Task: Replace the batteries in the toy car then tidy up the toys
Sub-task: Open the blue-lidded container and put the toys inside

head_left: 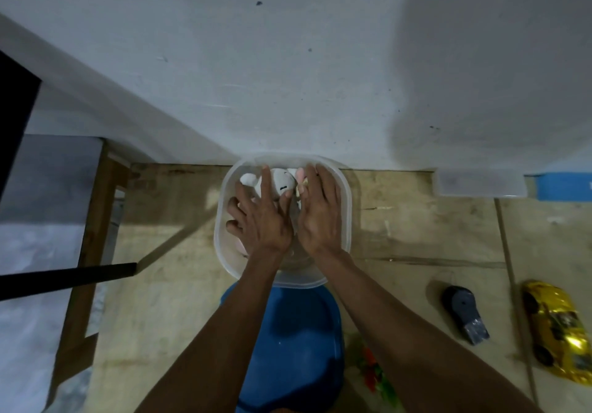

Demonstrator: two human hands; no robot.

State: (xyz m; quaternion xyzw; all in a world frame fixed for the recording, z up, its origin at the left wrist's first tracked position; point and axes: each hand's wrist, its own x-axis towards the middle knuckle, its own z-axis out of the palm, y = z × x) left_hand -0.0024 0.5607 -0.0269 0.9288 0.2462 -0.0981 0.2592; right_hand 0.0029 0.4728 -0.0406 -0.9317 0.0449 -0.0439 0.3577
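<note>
Both hands reach into the clear tub (347,207) by the far wall. The left hand (261,217), fingers spread, presses on the white plush (278,180); the right hand (318,210) lies flat beside it. The yellow car (559,326) sits well apart, near right, beside the black remote (464,313).

I'm seeing a tiled floor (416,226) carrying everything here — a clear plastic tub (347,220) sitting against the wall, its lid (480,183) lying off to the right. A yellow toy car (557,326) and a dark remote (464,311) are lying near each other — apart.
</note>
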